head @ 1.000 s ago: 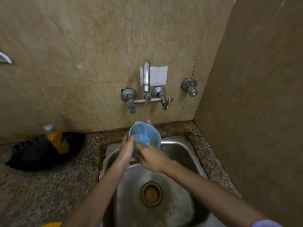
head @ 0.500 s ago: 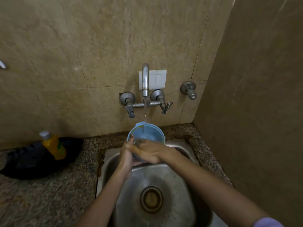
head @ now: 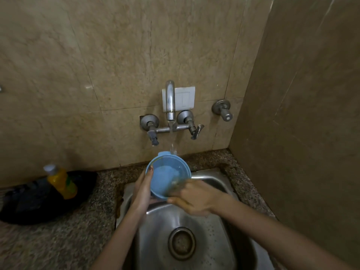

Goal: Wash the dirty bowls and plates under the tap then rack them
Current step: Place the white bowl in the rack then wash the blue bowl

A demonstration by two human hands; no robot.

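Between the two hands, over the stainless steel sink (head: 213, 181), the pale blue round plastic bowl (head: 165, 177) sat tilted, its mouth turned up and toward the camera. The left hand (head: 141, 192) grasped it from the left, palm against the outer wall and thumb (head: 150, 170) hooked over the rim. The right hand (head: 196, 199) met the near right rim with curled fingers; blur hid whether they pinched the rim or only rubbed it.

Just beyond the fingertips, a thin stream of water (head: 172, 148) fell from the curved chrome wall tap (head: 170, 102) onto the bowl's far edge. Below both wrists lay the round drain (head: 181, 243). Well left of the left hand's fingers, a yellow plastic bottle (head: 60, 183) with a pale cap leaned on a black heap (head: 35, 203) on the speckled granite counter (head: 58, 248).
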